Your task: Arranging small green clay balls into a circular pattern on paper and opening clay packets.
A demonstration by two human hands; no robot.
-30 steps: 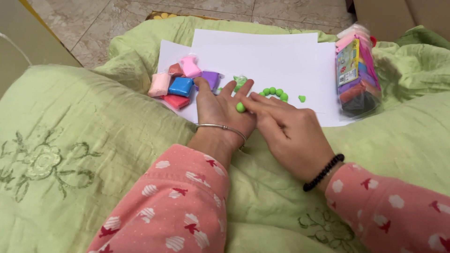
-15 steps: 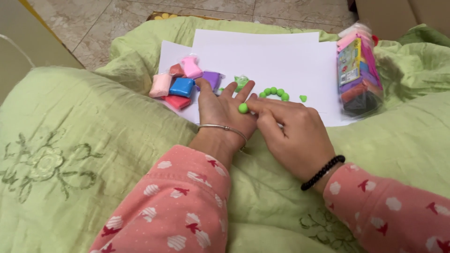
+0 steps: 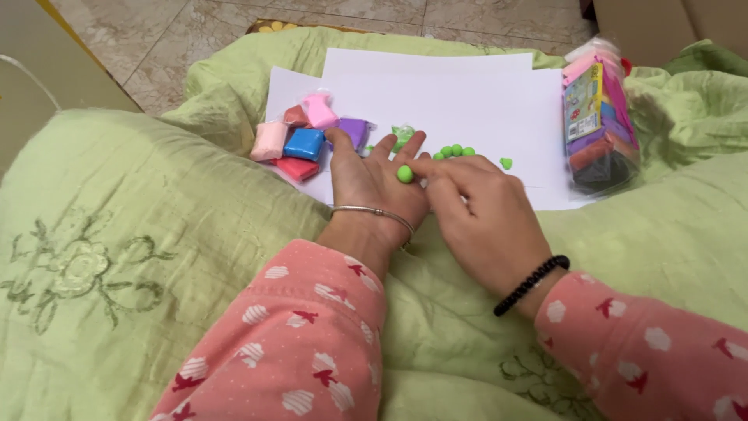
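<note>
My left hand [image 3: 375,181] lies flat on the white paper [image 3: 467,86] with its fingers spread, a thin metal bangle at the wrist. A small bright green clay ball [image 3: 405,173] sits on this hand near the base of the fingers. My right hand [image 3: 481,220], with a black bead bracelet, reaches in from the right, and its fingertips close on the ball's right side. Just beyond the fingers lies a short row of small green clay balls [image 3: 456,151], with a loose green bit [image 3: 506,163] to their right.
Several wrapped clay blocks, pink, red, blue and purple [image 3: 304,140], lie at the paper's left edge. A clear pack of coloured clay sticks [image 3: 598,117] stands at its right. Everything rests on a rumpled green quilt [image 3: 117,234]; tiled floor lies beyond.
Both hands stay together over the paper, edging slightly away from me. The green ball keeps its place on my left hand under my right fingertips.
</note>
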